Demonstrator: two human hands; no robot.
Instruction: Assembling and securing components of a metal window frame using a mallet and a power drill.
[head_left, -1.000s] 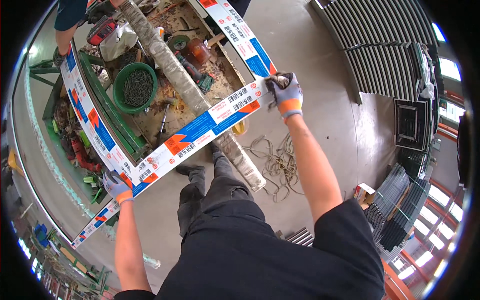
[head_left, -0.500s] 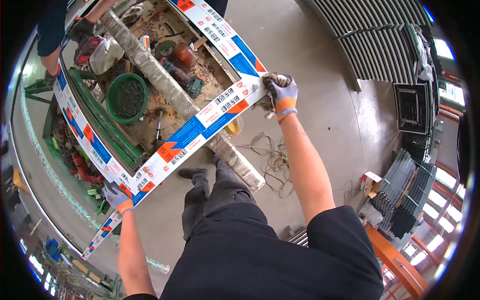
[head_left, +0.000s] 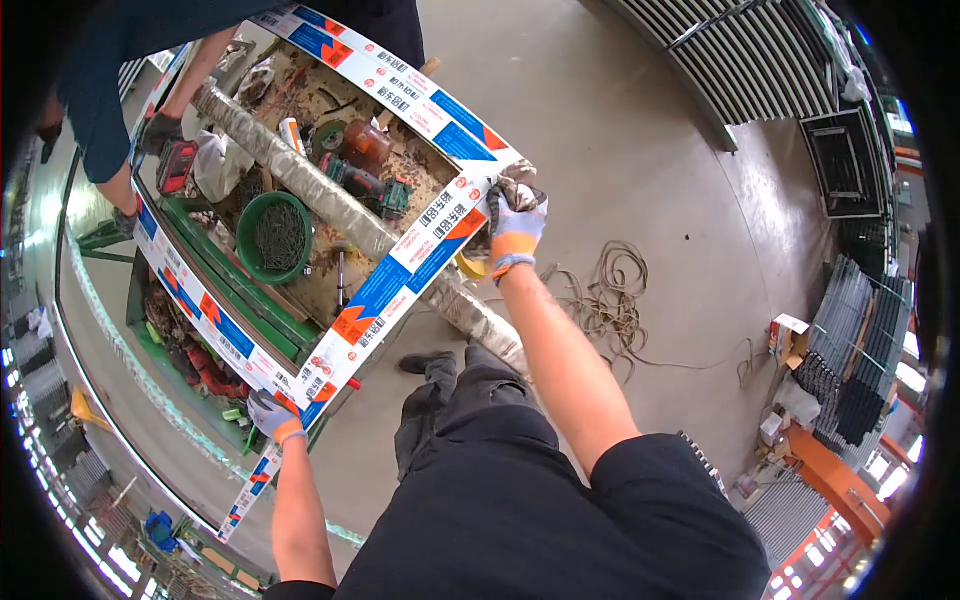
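A large rectangular frame (head_left: 375,300), wrapped in white, blue and orange printed film, lies across a cluttered workbench. My left hand (head_left: 275,416), in a grey glove with an orange cuff, is closed on the frame's near left corner. At the near right corner, my right hand (head_left: 517,220), gloved alike, has its fingers curled over the frame's end. Brownish, dirty material shows at those fingertips; whether it is a rag or the soiled glove I cannot tell. Under the frame runs a long, film-wrapped bar (head_left: 330,205), its near end jutting past the bench toward my legs.
Inside the frame's outline are a green bowl of screws (head_left: 275,238), a green-and-black power drill (head_left: 375,190) and a hammer (head_left: 341,275). At the far left, a co-worker's gloved hand (head_left: 160,133) is by a red-and-black tool (head_left: 178,165). Rope (head_left: 620,295) lies tangled on the floor.
My view has shifted, so the bench and floor items appear farther right. My right hand now sits lower beside its corner. The co-worker's body reaches farther into view. Both hands stay on the frame.
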